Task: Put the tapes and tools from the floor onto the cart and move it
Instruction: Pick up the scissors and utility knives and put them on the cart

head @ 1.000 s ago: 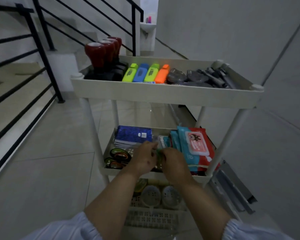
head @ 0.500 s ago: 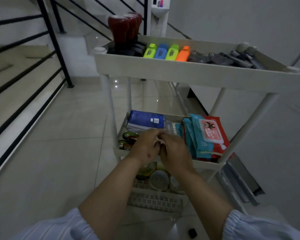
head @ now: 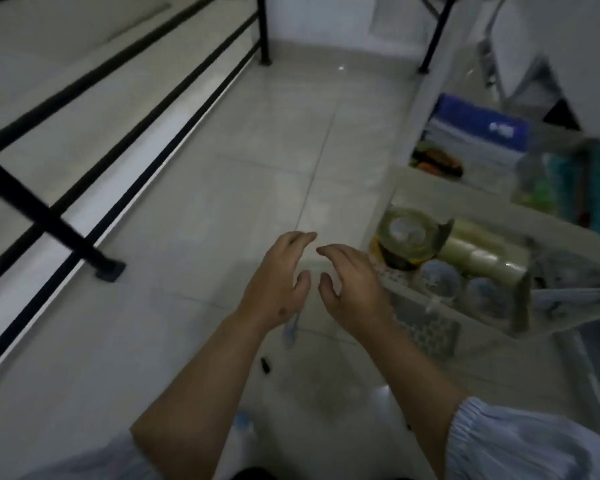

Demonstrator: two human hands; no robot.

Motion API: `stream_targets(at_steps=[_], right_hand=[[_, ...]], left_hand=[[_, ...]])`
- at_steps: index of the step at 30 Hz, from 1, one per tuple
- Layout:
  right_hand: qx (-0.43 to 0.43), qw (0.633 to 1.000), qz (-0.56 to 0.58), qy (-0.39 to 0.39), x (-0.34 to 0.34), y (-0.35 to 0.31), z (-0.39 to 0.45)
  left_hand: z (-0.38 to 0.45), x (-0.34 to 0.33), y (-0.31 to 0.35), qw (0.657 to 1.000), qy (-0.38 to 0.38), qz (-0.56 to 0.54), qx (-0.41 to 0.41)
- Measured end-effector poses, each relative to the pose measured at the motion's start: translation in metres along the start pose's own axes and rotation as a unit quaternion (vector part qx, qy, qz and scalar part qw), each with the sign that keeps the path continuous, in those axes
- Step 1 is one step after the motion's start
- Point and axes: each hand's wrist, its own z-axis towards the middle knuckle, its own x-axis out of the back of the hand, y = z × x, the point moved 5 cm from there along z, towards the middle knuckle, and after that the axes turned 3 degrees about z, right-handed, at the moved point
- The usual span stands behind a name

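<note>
My left hand (head: 279, 278) and my right hand (head: 352, 284) hover side by side above the tiled floor, fingers spread, holding nothing. To their right stands the white cart (head: 430, 188). Its bottom shelf holds a tape roll (head: 409, 237), a clear tape stack (head: 482, 258) and two round lidded tubs (head: 437, 282). The middle shelf carries a blue pack (head: 482, 128) and dark tape rolls (head: 437, 159). On the floor below my hands lie a pale blue slim object (head: 290, 329) and a small black piece (head: 265, 364). The frame is blurred.
A black metal railing (head: 84, 161) runs along the left, its post foot (head: 108, 271) on the floor. Another post (head: 263, 29) stands at the back. Grey metal rails (head: 596, 362) lie on the floor behind the cart at the right.
My hands have left the cart's middle shelf and moved down and left over the floor, now spread apart. The view has swung down and left, so the cart sits at the right.
</note>
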Motion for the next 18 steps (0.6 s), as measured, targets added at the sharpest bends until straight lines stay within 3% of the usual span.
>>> stream_targets(at_steps=[6, 10, 14, 18], right_hand=[[-0.051, 0.986, 0.053, -0.150, -0.130, 0.029, -0.053], [-0.089, 0.967, 0.056, -0.232, -0.203, 0.042, -0.101], [-0.125, 0.941, 0.031, -0.314, -0.259, 0.050, -0.145], [-0.130, 0.902, -0.017, -0.412, -0.312, 0.057, -0.178]], left_hand=[[-0.099, -0.049, -0.144, 0.982, 0.002, 0.010, 0.186], [-0.175, -0.098, -0.215, 0.955, -0.092, 0.017, 0.282], [-0.234, -0.128, -0.258, 0.924, -0.149, -0.002, 0.351], [-0.264, -0.146, -0.293, 0.910, -0.201, 0.019, 0.362]])
